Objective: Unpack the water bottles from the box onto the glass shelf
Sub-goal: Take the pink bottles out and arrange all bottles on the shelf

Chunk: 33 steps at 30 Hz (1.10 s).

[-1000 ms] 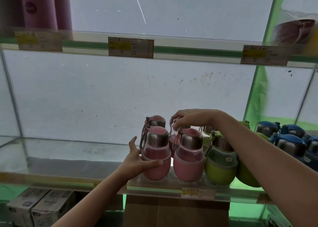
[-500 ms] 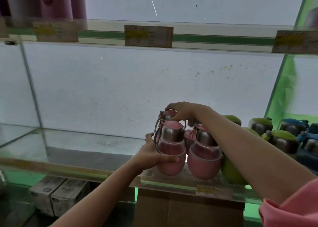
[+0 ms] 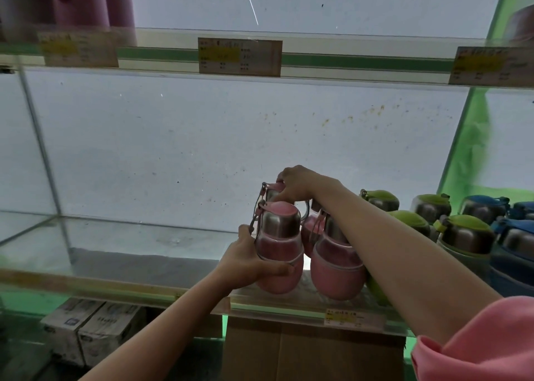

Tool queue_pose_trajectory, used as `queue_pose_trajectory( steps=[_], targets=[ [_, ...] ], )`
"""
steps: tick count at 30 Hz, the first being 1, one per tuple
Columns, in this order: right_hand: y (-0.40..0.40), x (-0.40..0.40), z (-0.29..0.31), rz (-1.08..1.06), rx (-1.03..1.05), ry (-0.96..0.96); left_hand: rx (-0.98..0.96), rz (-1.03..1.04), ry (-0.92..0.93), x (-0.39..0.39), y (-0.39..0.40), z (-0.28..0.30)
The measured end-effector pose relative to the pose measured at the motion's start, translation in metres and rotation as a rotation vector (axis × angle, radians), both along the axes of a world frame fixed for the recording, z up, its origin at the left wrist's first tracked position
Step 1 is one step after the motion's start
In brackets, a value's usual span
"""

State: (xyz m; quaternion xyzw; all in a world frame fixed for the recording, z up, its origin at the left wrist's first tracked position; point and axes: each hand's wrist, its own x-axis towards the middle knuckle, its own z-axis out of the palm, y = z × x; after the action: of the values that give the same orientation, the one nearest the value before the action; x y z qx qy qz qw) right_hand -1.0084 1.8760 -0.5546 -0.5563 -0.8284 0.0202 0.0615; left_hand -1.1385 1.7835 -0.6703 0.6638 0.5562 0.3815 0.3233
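Several pink water bottles with steel necks stand on the glass shelf [image 3: 121, 268]. My left hand [image 3: 248, 262] is wrapped around the lower body of the front-left pink bottle [image 3: 278, 247]. My right hand [image 3: 297, 185] reaches over from the right and grips the lid of the rear pink bottle [image 3: 271, 191] behind it. A second front pink bottle [image 3: 336, 268] stands just right, partly hidden by my right forearm. The brown cardboard box [image 3: 312, 351] sits below the shelf edge.
Green-lidded bottles [image 3: 404, 221] and blue-lidded bottles [image 3: 485, 207] fill the shelf to the right. The shelf's left half is bare glass. An upper shelf [image 3: 346, 62] with price tags hangs above, holding tall pink flasks [image 3: 78, 1]. White cartons [image 3: 86, 328] sit below left.
The view has shifted left, so the bottles sit further right in frame. My right hand moved from the rear-right lid to the rear-left lid. My left hand stays on the front-left bottle.
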Motion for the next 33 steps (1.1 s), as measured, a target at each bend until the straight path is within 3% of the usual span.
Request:
queue_pose_trajectory(
  steps=[5, 16, 20, 27, 33],
  targets=[
    [0.001, 0.002, 0.001, 0.004, 0.002, -0.011, 0.01, -0.052, 0.096, 0.003, 0.0, 0.006],
    [0.001, 0.014, -0.001, 0.05, 0.013, -0.08, -0.017, -0.056, 0.031, 0.005, 0.0, 0.008],
    [-0.009, 0.046, 0.017, -0.002, 0.003, 0.05, 0.061, 0.004, 0.089, 0.009, -0.003, 0.004],
    [-0.009, 0.093, 0.012, -0.087, -0.091, 0.095, 0.039, -0.042, -0.14, 0.003, -0.002, 0.003],
    [-0.005, 0.095, -0.007, -0.036, -0.016, 0.084, 0.032, 0.019, -0.15, 0.005, 0.0, -0.001]
  ],
)
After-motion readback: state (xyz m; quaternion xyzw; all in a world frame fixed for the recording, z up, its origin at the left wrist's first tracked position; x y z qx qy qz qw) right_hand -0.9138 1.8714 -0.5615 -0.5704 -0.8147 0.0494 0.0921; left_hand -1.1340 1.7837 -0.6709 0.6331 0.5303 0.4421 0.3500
